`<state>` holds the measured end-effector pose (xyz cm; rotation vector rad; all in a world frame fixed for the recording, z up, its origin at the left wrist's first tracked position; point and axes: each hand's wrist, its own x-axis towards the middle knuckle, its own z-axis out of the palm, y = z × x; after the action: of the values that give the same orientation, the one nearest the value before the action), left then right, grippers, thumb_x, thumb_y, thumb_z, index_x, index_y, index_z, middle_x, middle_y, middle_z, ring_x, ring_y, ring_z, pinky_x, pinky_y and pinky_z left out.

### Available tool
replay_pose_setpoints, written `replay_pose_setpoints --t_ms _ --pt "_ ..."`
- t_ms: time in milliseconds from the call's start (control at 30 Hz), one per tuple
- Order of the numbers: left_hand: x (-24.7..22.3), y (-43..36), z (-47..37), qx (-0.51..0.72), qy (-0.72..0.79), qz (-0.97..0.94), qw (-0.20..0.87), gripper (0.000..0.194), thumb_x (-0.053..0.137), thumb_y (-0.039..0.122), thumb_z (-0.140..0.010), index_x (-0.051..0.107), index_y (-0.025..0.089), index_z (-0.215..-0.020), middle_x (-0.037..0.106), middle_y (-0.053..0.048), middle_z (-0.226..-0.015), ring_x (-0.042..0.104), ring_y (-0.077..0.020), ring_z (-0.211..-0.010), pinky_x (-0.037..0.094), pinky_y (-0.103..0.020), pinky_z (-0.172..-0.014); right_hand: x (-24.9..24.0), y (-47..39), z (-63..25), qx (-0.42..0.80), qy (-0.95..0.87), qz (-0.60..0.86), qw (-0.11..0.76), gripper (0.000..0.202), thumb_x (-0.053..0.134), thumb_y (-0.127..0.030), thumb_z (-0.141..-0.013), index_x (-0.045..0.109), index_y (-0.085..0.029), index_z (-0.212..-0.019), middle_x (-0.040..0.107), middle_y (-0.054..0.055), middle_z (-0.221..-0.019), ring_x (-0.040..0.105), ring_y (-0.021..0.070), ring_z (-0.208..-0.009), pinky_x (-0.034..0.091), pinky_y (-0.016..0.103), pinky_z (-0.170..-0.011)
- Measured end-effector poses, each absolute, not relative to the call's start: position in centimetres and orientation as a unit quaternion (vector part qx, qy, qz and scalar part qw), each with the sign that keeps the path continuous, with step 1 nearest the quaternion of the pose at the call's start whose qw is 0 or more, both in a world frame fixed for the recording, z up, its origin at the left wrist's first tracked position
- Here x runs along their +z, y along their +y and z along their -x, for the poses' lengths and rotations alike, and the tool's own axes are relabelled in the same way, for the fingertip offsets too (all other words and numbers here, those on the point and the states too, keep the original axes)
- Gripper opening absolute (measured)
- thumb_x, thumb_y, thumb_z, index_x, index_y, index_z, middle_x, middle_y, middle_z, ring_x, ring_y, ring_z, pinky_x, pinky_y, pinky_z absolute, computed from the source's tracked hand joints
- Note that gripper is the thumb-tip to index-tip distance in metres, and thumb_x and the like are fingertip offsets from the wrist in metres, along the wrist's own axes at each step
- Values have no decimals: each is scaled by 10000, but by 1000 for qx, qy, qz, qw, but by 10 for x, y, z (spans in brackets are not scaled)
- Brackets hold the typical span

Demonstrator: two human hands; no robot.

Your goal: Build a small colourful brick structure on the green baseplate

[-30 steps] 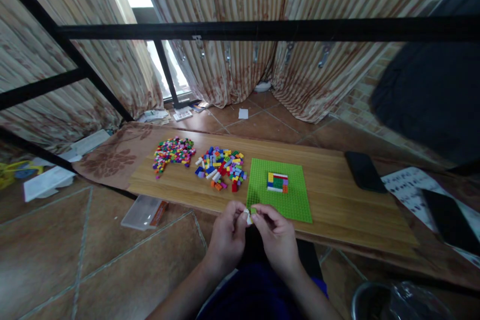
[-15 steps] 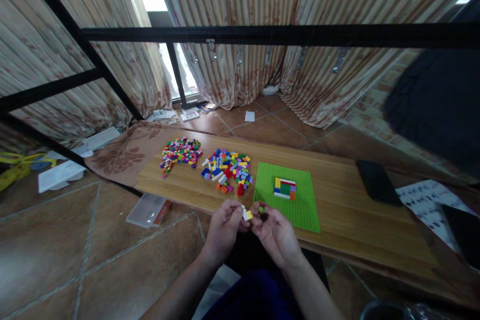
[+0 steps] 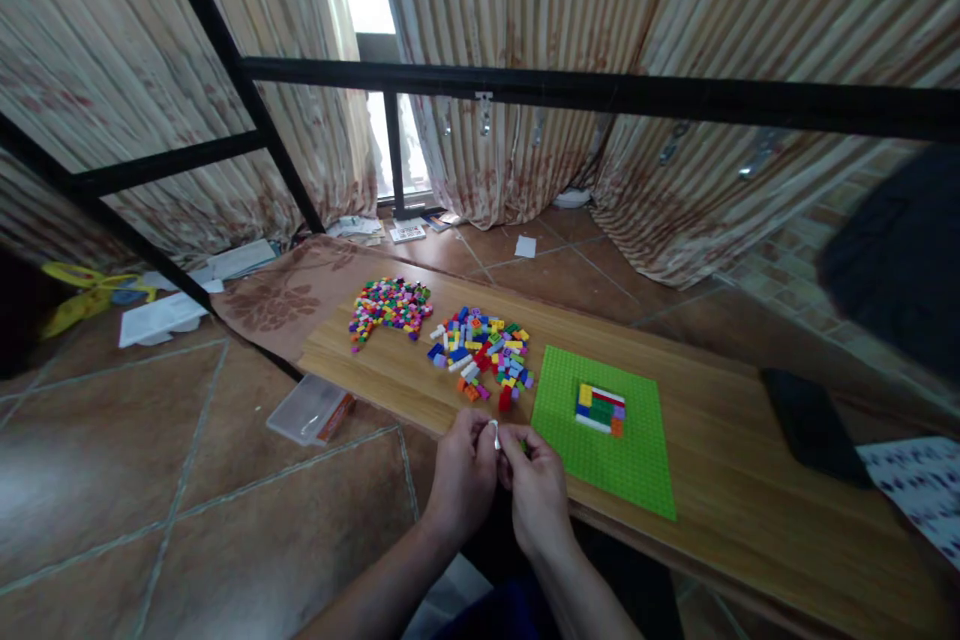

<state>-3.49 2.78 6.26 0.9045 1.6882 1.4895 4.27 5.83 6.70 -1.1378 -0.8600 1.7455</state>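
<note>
My left hand (image 3: 463, 472) is closed on a small white brick (image 3: 494, 432) just in front of the table's near edge. My right hand (image 3: 536, 480) meets it there, its fingers pressed together beside the white brick; what they hold is hidden. To the right lies a green baseplate (image 3: 645, 455), bearing a low block of bricks (image 3: 600, 410) in yellow, red, white, green, blue, purple and orange. A pile of mixed larger bricks (image 3: 484, 350) spreads beyond my hands, left of the baseplate.
Farther left on the wooden table (image 3: 720, 440) is a heap of tiny coloured pieces (image 3: 390, 308). A black phone (image 3: 814, 428) and a printed sheet (image 3: 919, 485) lie at the right. A clear plastic box (image 3: 306, 410) sits below the table's left front edge.
The view has shifted, so the table things appear farther right. My hands have come together; the yellow and light green pieces seen between my fingers before are now hidden.
</note>
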Motion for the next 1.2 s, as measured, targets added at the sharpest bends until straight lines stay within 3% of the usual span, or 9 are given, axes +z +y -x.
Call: replay_pose_setpoints --t_ms 200,367,467,633,800,1067,1200 --pt "52 41 47 577 676 -332 316 133 513 303 -849 573 187 -821 607 0 -666 567 -138 -589 431 -249 -573 54 66 -20 661 -347 487 453 361 755 -485 -613 621 -163 -709 607 -6 -619 522 114 -539 413 232 -497" --pt "44 38 50 578 681 -325 311 133 515 299 -845 564 185 -798 589 6 -657 563 -137 -589 432 -246 -574 52 83 -13 653 -335 476 485 348 726 -480 -670 536 -188 -654 415 -92 -463 329 51 -387 265 190 -380" --pt "39 32 51 570 674 -335 330 165 494 329 -865 545 186 -801 571 17 -648 555 -131 -573 430 -241 -562 55 91 -16 660 -358 461 473 322 720 -462 -689 554 -186 -696 439 -86 -483 306 44 -377 240 193 -366" --pt "39 34 72 553 697 -331 315 184 501 357 -859 545 185 -811 562 28 -650 558 -128 -563 429 -238 -556 52 91 -25 681 -360 444 459 282 701 -428 -701 598 -179 -785 552 -43 -610 376 47 -413 274 189 -381" --pt "45 50 110 472 770 -380 199 167 514 323 -836 585 175 -805 609 -5 -676 571 -150 -611 412 -255 -585 48 98 -28 672 -383 457 440 297 694 -427 -687 634 -169 -820 592 -21 -665 427 56 -451 308 187 -396" --pt "38 67 124 426 772 -446 152 177 484 288 -861 614 171 -891 638 -30 -777 603 -160 -713 455 -274 -679 43 122 -23 588 -514 492 386 291 641 -401 -700 672 -173 -880 584 -29 -564 508 127 -485 387 237 -460" --pt "31 68 122 455 763 -439 133 197 476 246 -874 623 168 -980 656 -71 -943 617 -171 -809 479 -296 -758 45 134 -20 485 -633 494 347 212 599 -351 -723 694 -199 -836 658 13 -660 574 178 -603 431 286 -570"
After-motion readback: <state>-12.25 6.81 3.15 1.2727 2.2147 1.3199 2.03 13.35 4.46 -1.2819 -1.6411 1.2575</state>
